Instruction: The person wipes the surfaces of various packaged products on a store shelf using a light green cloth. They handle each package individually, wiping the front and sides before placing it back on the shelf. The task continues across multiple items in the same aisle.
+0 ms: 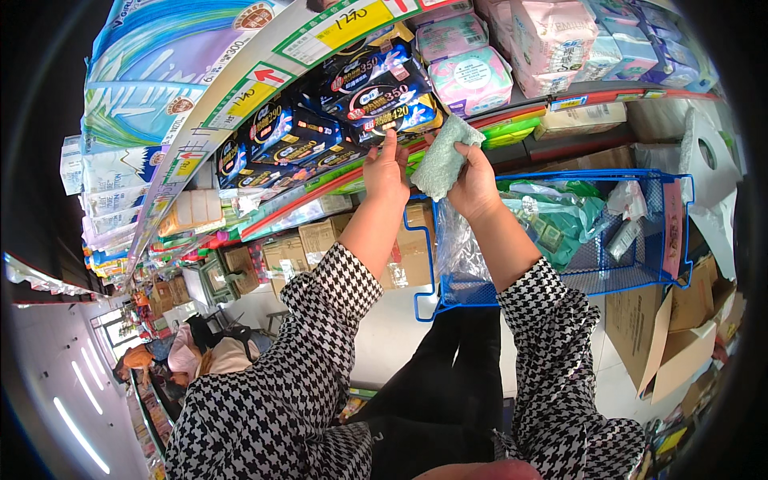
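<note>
My right hand (474,183) grips a folded pale green cloth (447,157), thumb on top. Just left of it, my left hand (388,170) reaches to the shelf, its fingers at the front of a dark blue sanitary pad pack (393,117); whether it grips the pack I cannot tell. More dark packs (291,150) are stacked to the left. Pink packs (471,78) stand behind the cloth, to the right of the dark ones.
A blue mesh shopping basket (564,287) below the shelf holds plastic bags. Cardboard boxes stand under the shelf (414,240), and open cartons (678,348) at the right. A price rail (258,87) curves across the upper left. Several people (198,354) are at the far lower left.
</note>
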The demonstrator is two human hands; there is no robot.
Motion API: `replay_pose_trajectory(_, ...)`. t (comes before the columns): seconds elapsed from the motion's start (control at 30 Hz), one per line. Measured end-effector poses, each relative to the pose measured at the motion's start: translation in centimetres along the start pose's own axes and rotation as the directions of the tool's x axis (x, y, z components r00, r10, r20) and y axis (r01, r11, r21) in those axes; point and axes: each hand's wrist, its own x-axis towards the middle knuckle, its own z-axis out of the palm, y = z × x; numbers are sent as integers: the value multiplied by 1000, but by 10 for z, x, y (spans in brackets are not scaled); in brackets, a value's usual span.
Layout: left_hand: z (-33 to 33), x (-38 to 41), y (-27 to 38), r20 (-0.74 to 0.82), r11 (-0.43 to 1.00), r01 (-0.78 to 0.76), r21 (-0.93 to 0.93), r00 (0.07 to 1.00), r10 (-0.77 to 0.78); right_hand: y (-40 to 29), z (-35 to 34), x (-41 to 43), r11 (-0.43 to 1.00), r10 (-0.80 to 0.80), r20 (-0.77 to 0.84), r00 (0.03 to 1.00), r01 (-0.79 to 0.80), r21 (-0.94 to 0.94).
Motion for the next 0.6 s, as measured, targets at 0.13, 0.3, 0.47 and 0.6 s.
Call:
replay_pose_trajectory(0.13,-1,-1,-4,38,998,58,-13,998,-58,-4,-9,-7,997,-71,-20,997,70,-43)
replay_pose_trajectory(0.3,-1,-16,-7,81,994,98,39,992,-101,-17,-19,-19,969,-226,-128,966,210,-127)
replay_pose_trajectory(0.47,11,-41,-18,243,808,-300,507,949,200,-32,-15,-33,922,-370,-182,911,335,-195)
replay_pose_trajectory(0.6,45,-54,-10,731,247,-833,495,553,400,-38,-14,-46,921,-387,-216,896,364,-140)
